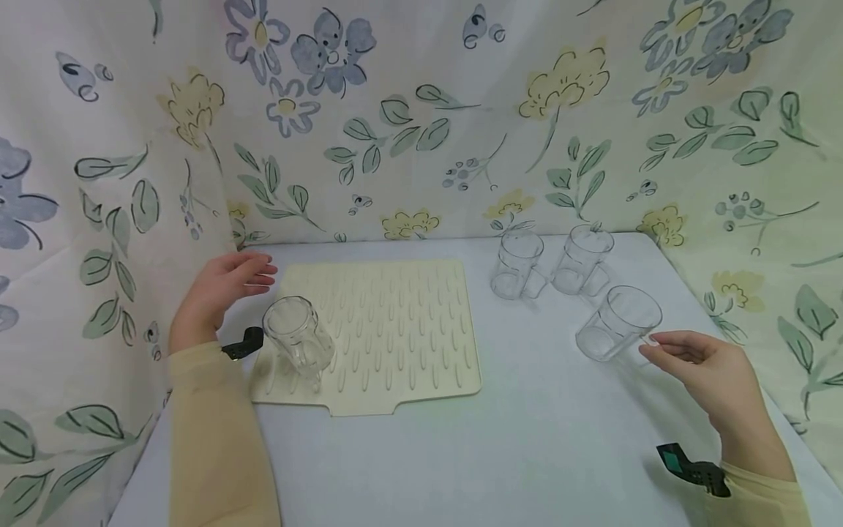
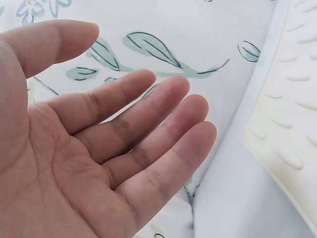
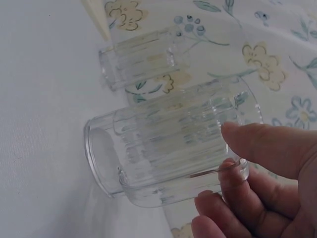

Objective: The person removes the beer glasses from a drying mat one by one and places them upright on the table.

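Note:
At the right of the table my right hand (image 1: 714, 373) pinches the handle of a clear glass mug (image 1: 617, 326) between thumb and fingers. That glass mug (image 3: 163, 148) fills the middle of the right wrist view, with the thumb near its rim. My left hand (image 1: 227, 293) is beside the left edge of a cream ridged drying mat (image 1: 395, 329), palm facing inward and fingers loosely extended. Nothing lies in the left hand (image 2: 109, 144) in its wrist view. A second clear glass mug (image 1: 299, 337) stands on the mat's left part, near the left wrist.
Behind the held mug, two more clear mugs stand side by side, one glass mug (image 1: 516, 267) at left and another mug (image 1: 582, 260) at right. A floral curtain (image 1: 408, 132) borders the white table (image 1: 461, 461) at the back and sides.

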`<state>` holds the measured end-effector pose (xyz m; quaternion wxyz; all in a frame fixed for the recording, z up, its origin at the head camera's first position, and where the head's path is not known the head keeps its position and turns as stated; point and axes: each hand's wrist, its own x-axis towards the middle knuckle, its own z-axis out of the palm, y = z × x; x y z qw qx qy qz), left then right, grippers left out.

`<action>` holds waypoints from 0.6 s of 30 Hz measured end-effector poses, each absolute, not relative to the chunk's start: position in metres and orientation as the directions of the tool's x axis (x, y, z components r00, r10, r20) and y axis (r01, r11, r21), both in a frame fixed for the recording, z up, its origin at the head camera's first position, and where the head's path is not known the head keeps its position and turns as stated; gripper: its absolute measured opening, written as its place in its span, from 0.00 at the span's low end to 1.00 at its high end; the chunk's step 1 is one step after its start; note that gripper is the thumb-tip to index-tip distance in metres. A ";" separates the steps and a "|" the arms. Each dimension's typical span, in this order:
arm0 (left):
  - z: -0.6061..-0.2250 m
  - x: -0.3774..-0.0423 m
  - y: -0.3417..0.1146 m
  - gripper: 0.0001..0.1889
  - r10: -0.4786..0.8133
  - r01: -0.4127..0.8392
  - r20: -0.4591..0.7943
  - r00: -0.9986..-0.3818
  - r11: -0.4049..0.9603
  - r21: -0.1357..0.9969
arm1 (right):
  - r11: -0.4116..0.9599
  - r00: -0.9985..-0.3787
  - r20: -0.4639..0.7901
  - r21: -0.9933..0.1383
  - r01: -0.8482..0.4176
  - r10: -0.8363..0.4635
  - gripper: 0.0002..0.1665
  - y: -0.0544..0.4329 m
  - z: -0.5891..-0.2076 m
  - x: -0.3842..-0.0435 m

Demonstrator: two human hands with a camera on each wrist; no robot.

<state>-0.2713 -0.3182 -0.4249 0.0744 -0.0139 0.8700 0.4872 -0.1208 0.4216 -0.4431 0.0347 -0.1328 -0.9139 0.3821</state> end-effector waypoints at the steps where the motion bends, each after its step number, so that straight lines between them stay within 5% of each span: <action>1: -0.427 -0.272 -0.318 0.36 0.051 -0.102 -0.151 -0.987 0.526 0.844 | 0.674 -0.962 -0.040 -0.706 0.218 0.269 0.35 0.421 -0.443 -0.121; 18: -0.450 -0.282 -0.319 0.38 0.075 -0.167 -0.236 -0.969 0.506 0.846 | 0.671 -0.965 -0.037 -0.712 0.207 0.259 0.30 0.418 -0.442 -0.123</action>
